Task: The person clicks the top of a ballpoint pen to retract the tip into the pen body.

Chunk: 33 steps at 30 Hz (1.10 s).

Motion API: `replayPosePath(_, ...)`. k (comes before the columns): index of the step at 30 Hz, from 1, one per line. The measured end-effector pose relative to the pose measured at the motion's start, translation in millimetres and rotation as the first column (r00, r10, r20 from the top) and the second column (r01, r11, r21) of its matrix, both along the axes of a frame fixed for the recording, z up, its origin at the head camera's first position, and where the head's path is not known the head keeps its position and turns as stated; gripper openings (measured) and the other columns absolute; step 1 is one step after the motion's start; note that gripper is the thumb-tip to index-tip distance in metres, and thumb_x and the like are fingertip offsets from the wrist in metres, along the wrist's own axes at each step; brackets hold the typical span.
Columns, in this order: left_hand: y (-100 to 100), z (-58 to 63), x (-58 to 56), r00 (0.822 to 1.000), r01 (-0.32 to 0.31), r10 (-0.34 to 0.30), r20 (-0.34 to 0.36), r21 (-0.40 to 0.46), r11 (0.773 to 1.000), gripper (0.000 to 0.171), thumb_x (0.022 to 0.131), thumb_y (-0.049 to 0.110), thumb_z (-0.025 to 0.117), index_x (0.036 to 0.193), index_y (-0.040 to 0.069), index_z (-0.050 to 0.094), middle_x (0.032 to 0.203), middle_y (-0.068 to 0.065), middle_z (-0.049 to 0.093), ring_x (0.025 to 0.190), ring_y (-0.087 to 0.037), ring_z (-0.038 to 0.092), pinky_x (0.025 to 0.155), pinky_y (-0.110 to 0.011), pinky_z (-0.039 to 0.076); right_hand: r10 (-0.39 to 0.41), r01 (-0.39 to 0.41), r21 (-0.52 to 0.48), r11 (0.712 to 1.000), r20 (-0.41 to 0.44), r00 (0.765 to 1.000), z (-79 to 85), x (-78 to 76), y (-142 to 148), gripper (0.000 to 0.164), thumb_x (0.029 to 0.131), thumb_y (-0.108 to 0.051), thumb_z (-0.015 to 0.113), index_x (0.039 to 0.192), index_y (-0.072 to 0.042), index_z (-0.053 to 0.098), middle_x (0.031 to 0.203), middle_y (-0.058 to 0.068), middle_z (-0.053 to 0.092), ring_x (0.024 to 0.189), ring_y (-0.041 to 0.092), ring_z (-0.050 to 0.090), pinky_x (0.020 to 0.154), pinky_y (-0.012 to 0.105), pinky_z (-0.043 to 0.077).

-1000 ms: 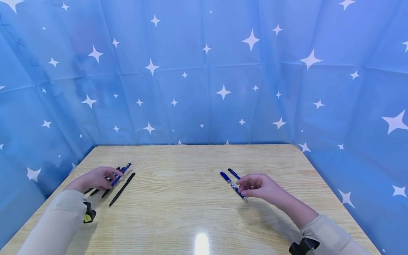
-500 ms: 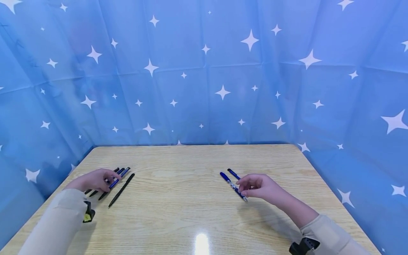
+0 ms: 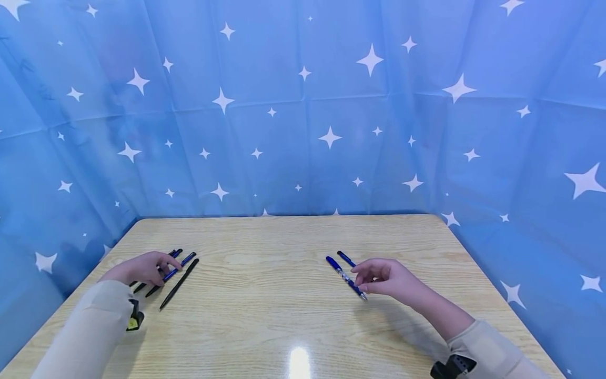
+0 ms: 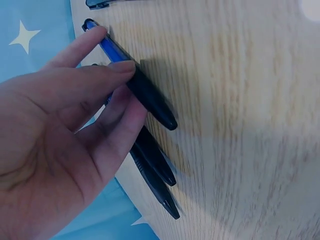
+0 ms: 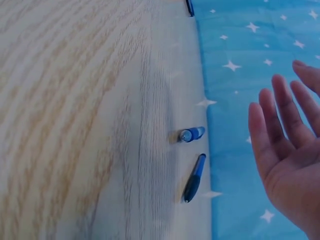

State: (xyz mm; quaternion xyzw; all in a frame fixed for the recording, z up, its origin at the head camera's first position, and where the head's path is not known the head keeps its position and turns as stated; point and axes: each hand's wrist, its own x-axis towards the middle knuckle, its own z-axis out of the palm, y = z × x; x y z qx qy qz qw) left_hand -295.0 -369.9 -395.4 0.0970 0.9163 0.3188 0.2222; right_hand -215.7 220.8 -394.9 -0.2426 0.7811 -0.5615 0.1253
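Note:
My left hand (image 3: pixel 150 267) pinches a blue pen with a black grip (image 4: pixel 155 101) between thumb and fingers, low over the table. Beside and partly under that hand lie more dark pens (image 4: pixel 155 161). To its right, a slim black pen (image 3: pixel 180 284) rests apart on the wood. My right hand (image 3: pixel 383 277) hovers with relaxed fingers and holds nothing. Near its fingertips lies a blue pen with a patterned barrel (image 3: pixel 345 276), and another dark blue pen (image 3: pixel 346 258) lies just behind, partly hidden by the hand in the head view.
The light wood table (image 3: pixel 265 295) has rounded far corners. A blue curtain with white stars (image 3: pixel 284 158) hangs behind it and along both sides. A bright reflection shows near the front. Both sleeves carry dark wrist devices.
My left hand has drawn the blue pen slightly toward me, then a little right. It now lies farther from the pens on its left. My right hand stays in place.

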Motion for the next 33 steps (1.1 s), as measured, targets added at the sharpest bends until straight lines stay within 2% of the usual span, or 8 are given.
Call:
replayPosePath(3, -1, 1.6, -0.1, 1.000, -0.009, 0.009, -0.004, 0.000, 1.000, 0.053, 0.070, -0.025, 0.059, 0.119, -0.004, 0.064, 0.096, -0.014, 0.055, 0.064, -0.018, 0.048, 0.052, -0.025, 0.042, 0.003, -0.003, 0.003, 1.000, -0.002, 1.000, 1.2, -0.3, 0, 0.038, 0.091, -0.010, 0.069, 0.124, 0.007, 0.059, 0.102, 0.015, 0.066, 0.093, 0.018, 0.063, 0.079, 0.031, 0.056)
replayPosePath(7, -3, 4.6, -0.3, 1.000, -0.011, 0.011, -0.007, 0.041, 0.999, 0.048, 0.075, -0.020, 0.060, 0.122, -0.006, 0.061, 0.098, -0.016, 0.057, 0.066, -0.019, 0.050, 0.053, -0.028, 0.044, 0.005, -0.005, 0.010, 1.000, -0.009, 1.000, 2.3, -0.8, -1, 0.037, 0.091, -0.009, 0.069, 0.124, 0.006, 0.059, 0.102, 0.016, 0.065, 0.093, 0.019, 0.063, 0.078, 0.032, 0.055)
replayPosePath(13, -1, 10.0, 0.7, 1.000, -0.025, 0.024, 0.012, 0.074, 0.997, 0.046, 0.087, -0.003, 0.066, 0.131, -0.005, 0.053, 0.106, -0.017, 0.058, 0.065, -0.022, 0.051, 0.058, -0.036, 0.048, 0.010, -0.010, 0.013, 1.000, -0.008, 1.000, 2.5, -1.1, -2, 0.040, 0.092, -0.009, 0.068, 0.126, 0.009, 0.057, 0.103, 0.020, 0.064, 0.093, 0.020, 0.063, 0.078, 0.031, 0.055)
replayPosePath(18, 7, 12.2, 1.7, 0.999, -0.026, 0.024, 0.026, 0.062, 0.998, 0.054, 0.086, 0.008, 0.073, 0.134, -0.002, 0.051, 0.107, -0.015, 0.059, 0.079, -0.025, 0.058, 0.066, -0.041, 0.051, 0.009, -0.009, 0.008, 1.000, -0.005, 1.000, 2.3, -1.9, -3, 0.040, 0.091, -0.009, 0.068, 0.125, 0.010, 0.057, 0.103, 0.020, 0.064, 0.093, 0.020, 0.063, 0.078, 0.031, 0.055)
replayPosePath(21, 13, 11.8, 5.4, 0.999, -0.022, 0.021, 0.029, 0.048, 0.999, 0.059, 0.084, 0.011, 0.077, 0.134, 0.000, 0.050, 0.104, -0.013, 0.058, 0.082, -0.024, 0.059, 0.068, -0.041, 0.052, 0.013, -0.013, 0.009, 1.000, 0.004, 1.000, 2.2, -1.8, -4, 0.040, 0.092, -0.010, 0.068, 0.126, 0.009, 0.057, 0.104, 0.020, 0.064, 0.094, 0.020, 0.063, 0.078, 0.031, 0.055)
replayPosePath(27, 21, 7.6, 14.2, 0.999, 0.013, -0.017, 0.049, 0.075, 0.997, 0.055, 0.081, 0.004, 0.078, 0.129, 0.002, 0.051, 0.097, -0.014, 0.054, 0.067, -0.021, 0.050, 0.057, -0.033, 0.046, 0.018, -0.018, 0.006, 1.000, 0.014, 1.000, 1.7, -0.7, -5, 0.038, 0.092, -0.011, 0.069, 0.125, 0.005, 0.059, 0.104, 0.019, 0.065, 0.094, 0.022, 0.063, 0.079, 0.033, 0.055)
replayPosePath(33, 24, 0.2, 15.0, 0.998, 0.045, -0.048, 0.041, 0.072, 0.996, 0.048, 0.078, -0.004, 0.078, 0.121, 0.003, 0.056, 0.095, -0.014, 0.050, 0.057, -0.015, 0.040, 0.052, -0.027, 0.039, 0.036, -0.036, 0.001, 0.999, 0.013, 0.999, -0.6, -1.7, -8, 0.042, 0.091, -0.010, 0.070, 0.126, 0.009, 0.057, 0.104, 0.019, 0.066, 0.093, 0.022, 0.063, 0.077, 0.037, 0.055)
